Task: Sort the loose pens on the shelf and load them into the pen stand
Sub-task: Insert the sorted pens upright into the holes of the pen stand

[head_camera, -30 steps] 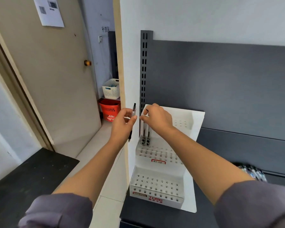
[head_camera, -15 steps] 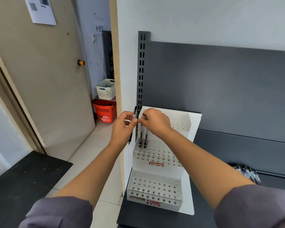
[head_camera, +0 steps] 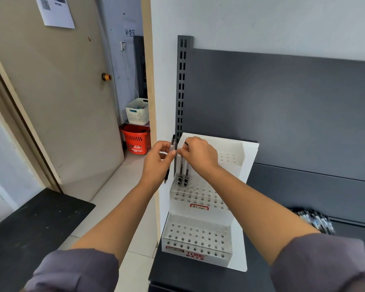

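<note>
Clear pen (head_camera: 173, 143) — top in left hand (head_camera: 158, 163); right hand (head_camera: 200, 154) pinches slotted pen (head_camera: 180, 169)

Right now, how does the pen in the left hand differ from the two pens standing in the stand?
The held pen is outside the pen stand, gripped by the left hand; the two standing pens are seated at the stand's left side. The held pen is alone; the standing pens are paired, tops pinched by the right hand. All are slim, roughly upright.

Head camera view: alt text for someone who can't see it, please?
A right hand grips two pens standing in a white tiered pen stand; the left hand holds another pen beside it. Loose pens lie on the dark shelf.
</note>
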`<state>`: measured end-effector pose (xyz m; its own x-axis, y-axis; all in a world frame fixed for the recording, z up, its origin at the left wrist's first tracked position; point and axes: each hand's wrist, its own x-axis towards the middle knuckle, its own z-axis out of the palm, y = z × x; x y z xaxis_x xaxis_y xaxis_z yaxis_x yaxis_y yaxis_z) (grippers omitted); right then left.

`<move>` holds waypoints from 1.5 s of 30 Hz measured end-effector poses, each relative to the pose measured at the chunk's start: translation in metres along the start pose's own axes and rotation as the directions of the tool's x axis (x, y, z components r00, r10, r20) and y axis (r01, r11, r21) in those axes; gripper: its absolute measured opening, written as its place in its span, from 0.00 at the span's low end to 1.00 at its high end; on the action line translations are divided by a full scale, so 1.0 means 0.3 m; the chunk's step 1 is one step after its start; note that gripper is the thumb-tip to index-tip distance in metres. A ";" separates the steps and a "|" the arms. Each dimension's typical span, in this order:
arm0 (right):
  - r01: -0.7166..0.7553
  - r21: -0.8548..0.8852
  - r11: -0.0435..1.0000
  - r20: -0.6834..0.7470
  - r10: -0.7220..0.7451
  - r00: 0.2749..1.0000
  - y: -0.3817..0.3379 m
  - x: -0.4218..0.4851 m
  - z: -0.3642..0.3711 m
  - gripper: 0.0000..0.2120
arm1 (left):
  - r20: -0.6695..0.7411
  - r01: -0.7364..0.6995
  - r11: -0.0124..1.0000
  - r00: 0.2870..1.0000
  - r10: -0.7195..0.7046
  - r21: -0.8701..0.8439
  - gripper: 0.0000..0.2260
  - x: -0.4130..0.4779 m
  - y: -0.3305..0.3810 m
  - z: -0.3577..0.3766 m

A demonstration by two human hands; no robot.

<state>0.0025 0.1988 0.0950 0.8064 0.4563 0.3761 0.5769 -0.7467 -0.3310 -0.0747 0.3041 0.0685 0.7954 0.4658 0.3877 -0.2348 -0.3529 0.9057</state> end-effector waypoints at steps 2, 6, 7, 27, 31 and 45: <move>0.018 0.058 0.998 0.070 -0.022 0.997 0.009 0.010 -0.011 0.12 | 0.006 -0.003 1.000 1.000 0.003 0.004 0.05 -0.003 0.001 0.002; 0.035 0.196 0.980 0.088 -0.053 0.995 0.040 -0.002 -0.030 0.17 | 0.012 0.003 1.000 1.000 -0.003 0.004 0.03 -0.001 0.002 0.007; 0.041 0.186 0.982 0.084 -0.058 0.995 0.047 -0.010 -0.029 0.17 | 0.015 0.007 1.000 1.000 -0.007 0.001 0.03 0.001 0.002 0.008; -0.100 0.429 0.898 0.016 0.103 0.995 0.070 -0.037 -0.085 0.16 | -0.020 -0.090 0.994 0.996 0.091 0.055 0.07 0.019 0.060 0.037; -0.094 0.378 0.921 -0.001 0.102 0.995 0.089 -0.020 -0.145 0.18 | -0.018 -0.133 0.990 0.991 0.133 0.044 0.14 0.016 0.090 0.051; -0.007 0.459 0.889 -0.093 0.056 0.994 0.151 -0.057 -0.204 0.08 | 0.249 -0.323 0.857 0.939 0.237 0.401 0.22 0.025 0.164 0.128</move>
<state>0.0069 0.1276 0.1265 0.8220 0.3666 0.4357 0.5662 -0.4448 -0.6939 -0.0588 0.2592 0.1094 0.8302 0.1519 0.5363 -0.2338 -0.7786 0.5823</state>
